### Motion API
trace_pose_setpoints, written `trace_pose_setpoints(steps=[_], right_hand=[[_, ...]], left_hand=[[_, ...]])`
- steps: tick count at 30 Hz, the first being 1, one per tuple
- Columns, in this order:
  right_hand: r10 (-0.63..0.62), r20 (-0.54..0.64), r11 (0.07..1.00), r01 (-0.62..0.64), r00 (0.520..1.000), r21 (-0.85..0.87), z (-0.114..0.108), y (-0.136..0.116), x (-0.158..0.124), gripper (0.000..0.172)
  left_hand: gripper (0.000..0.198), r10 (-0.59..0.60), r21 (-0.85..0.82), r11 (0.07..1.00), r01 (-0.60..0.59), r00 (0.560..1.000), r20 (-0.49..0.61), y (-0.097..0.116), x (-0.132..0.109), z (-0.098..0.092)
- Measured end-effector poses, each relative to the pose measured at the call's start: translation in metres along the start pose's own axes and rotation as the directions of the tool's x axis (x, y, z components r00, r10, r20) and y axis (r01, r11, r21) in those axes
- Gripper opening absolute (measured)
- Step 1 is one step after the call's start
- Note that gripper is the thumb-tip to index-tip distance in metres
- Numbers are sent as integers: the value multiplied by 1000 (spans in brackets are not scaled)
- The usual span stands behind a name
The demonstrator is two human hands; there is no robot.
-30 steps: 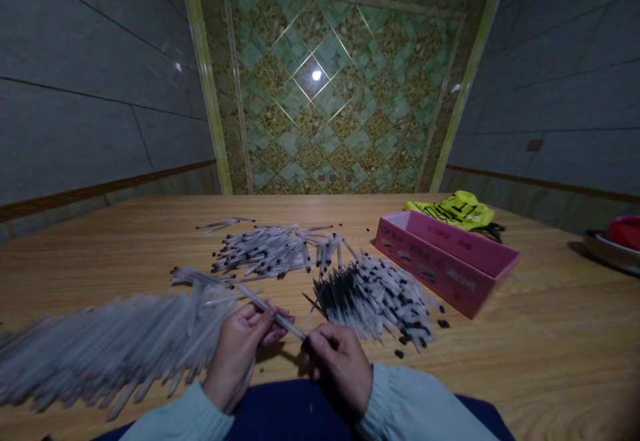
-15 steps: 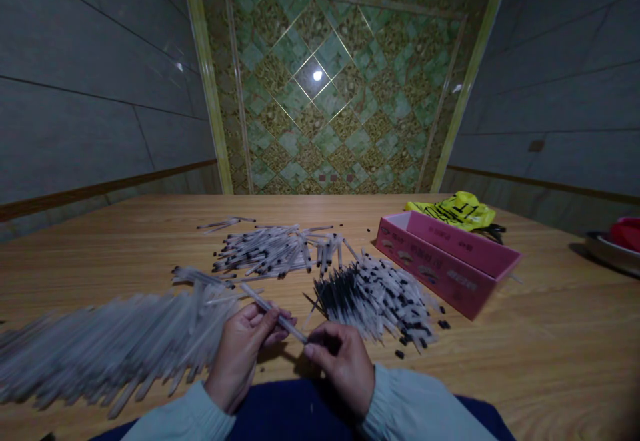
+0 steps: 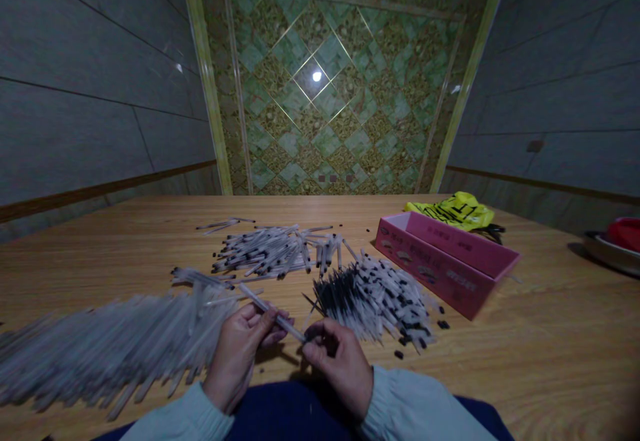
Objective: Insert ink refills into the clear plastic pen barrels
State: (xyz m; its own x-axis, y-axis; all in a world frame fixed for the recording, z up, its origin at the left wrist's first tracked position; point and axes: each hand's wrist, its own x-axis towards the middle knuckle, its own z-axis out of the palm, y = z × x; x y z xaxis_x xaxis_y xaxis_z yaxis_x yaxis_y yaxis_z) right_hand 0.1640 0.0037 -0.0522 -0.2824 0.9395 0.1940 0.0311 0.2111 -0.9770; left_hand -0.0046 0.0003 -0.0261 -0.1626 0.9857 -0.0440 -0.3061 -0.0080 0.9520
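Note:
My left hand (image 3: 245,347) is closed round a clear plastic tube (image 3: 257,299), which slants down toward the right. The thumb and fingers of my right hand (image 3: 340,362) pinch the tube's lower right end. Left of my hands lies a large pile of clear tubes (image 3: 115,341). Just beyond my right hand is a heap of thin pieces with dark tips (image 3: 343,301), with black-ended white pieces (image 3: 393,287) to its right. Farther back lies a pile of tubes with black ends (image 3: 260,251).
An open pink box (image 3: 445,269) stands at the right, with a yellow bag (image 3: 463,211) behind it. A dish with something red (image 3: 625,233) is at the far right. Small black caps (image 3: 443,324) lie on the wooden table (image 3: 550,334).

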Motion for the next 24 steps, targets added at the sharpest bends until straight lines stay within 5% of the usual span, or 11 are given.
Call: trace_pose_setpoints(steps=[3, 11, 18, 24], right_hand=[[26, 40, 999, -24, 999, -30, 0, 3, 0, 42], [69, -59, 997, -71, 996, -29, 0, -6, -1, 13], [98, -129, 993, -105, 987, -47, 2, -6, 0, 14], [65, -64, 985, -54, 996, 163, -2, 1, 2, 21]], left_hand=[[28, -3, 2, 1000, 3, 1000, 2, 1, 0, 0], [28, -5, 20, 1000, 5, 1000, -1, 0, -1, 2], [29, 27, -9, 1000, -27, 998, -62, 4, 0, -2], [30, 29, -63, 997, -34, 996, -78, -1, 6, -9]])
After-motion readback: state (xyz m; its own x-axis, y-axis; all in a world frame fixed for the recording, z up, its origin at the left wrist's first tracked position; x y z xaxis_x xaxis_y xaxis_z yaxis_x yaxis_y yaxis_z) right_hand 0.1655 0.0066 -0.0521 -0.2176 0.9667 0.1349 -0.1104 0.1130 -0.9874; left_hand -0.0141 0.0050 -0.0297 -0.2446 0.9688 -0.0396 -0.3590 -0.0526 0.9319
